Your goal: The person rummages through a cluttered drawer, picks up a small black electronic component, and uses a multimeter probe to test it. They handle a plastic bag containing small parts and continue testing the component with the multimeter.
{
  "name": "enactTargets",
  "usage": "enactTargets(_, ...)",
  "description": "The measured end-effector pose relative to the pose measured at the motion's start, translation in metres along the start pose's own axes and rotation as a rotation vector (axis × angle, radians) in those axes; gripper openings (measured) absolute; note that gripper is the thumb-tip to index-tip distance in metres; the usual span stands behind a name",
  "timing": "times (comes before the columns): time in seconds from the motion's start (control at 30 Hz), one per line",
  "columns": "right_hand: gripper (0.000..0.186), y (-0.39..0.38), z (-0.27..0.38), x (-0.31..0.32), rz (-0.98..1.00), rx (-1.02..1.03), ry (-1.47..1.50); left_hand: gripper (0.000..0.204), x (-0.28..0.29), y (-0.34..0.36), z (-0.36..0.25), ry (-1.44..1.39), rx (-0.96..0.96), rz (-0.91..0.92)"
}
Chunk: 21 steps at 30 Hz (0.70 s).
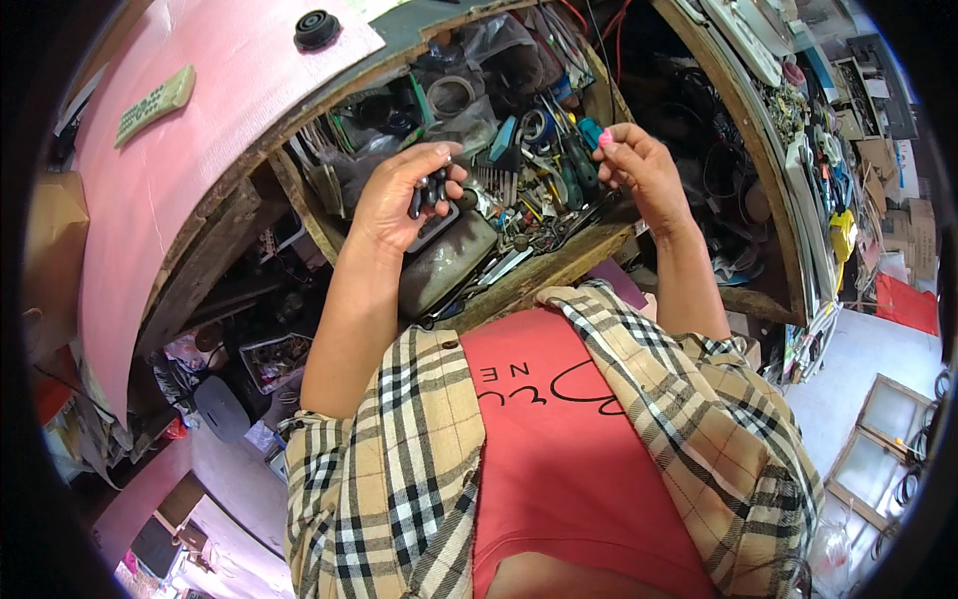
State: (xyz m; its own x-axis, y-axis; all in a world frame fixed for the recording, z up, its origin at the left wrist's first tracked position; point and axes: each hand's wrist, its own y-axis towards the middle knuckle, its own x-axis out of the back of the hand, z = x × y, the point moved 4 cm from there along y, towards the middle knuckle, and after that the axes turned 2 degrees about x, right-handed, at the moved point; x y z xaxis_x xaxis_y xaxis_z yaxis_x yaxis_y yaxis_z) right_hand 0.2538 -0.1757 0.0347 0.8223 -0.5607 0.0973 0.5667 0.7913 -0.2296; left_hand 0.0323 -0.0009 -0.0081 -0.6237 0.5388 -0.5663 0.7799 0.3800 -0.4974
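Observation:
My left hand (409, 195), raised over the left part of an open wooden drawer (574, 262), has its fingers curled round several small black pieces (429, 190); their kind is unclear. My right hand (639, 175) pinches a small pink item (605, 138) beside a teal tool handle (589, 130). Between the hands lie a jumble of green-handled tools (574, 170), a dark wide brush (499, 155), a blue tape roll (537, 124) and small metal bits. A grey, worn metal box (444, 265) sits at the drawer's front left.
The pink worktop (210, 120) holds a beige remote (155, 105) and a black round cap (316, 30). Papers and cardboard (898, 210) crowd the right side, with a yellow item (841, 235). A bin of small parts (274, 359) sits lower left, near a grey case (222, 407).

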Motion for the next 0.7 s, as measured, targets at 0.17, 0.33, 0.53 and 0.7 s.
enactTargets(0.17, 0.015, -0.003, 0.003, 0.017, -0.040, -0.004, -0.077, 0.028, 0.003, 0.003, 0.002, -0.004, 0.007, -0.003)
enactTargets(0.33, 0.017, -0.006, 0.010, 0.027, -0.121, 0.064, -0.348, 0.028, 0.002, 0.003, 0.002, 0.007, 0.012, -0.032)
enactTargets(0.53, 0.019, -0.022, 0.031, 0.038, -0.167, 0.157, -0.891, 0.029, 0.005, 0.005, 0.003, 0.004, 0.007, -0.044)
enactTargets(0.7, 0.017, -0.031, 0.023, 0.041, -0.064, 0.114, -1.107, 0.026, 0.006, 0.007, 0.004, -0.005, -0.001, -0.031)
